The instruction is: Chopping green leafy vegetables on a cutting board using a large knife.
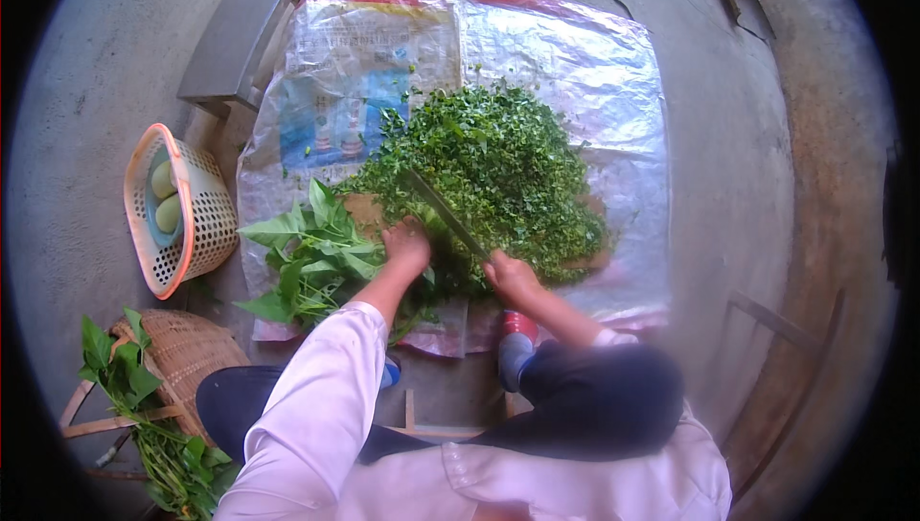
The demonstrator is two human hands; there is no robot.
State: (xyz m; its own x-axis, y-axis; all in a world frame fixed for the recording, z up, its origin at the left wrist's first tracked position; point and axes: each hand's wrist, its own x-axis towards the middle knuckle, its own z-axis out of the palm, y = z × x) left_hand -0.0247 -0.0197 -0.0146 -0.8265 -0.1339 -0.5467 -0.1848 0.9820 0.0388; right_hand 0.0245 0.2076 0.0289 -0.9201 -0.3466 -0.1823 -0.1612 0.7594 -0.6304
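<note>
My right hand is closed round the handle of a long-bladed knife. The blade points up and left across a large heap of chopped green leaves. Just left of the blade, my left hand presses on a bunch of greens, its fingers curled and partly hidden. Uncut leafy stems lie beside my left wrist. Beneath the heap, parts of a brown board show. All this rests on a spread silvery plastic sheet bearing print.
A plastic basket with pale green round produce sits at the left. Behind it is a grey metal stool. At lower left, a woven basket stands near more leafy stems. My feet are by the sheet's near edge.
</note>
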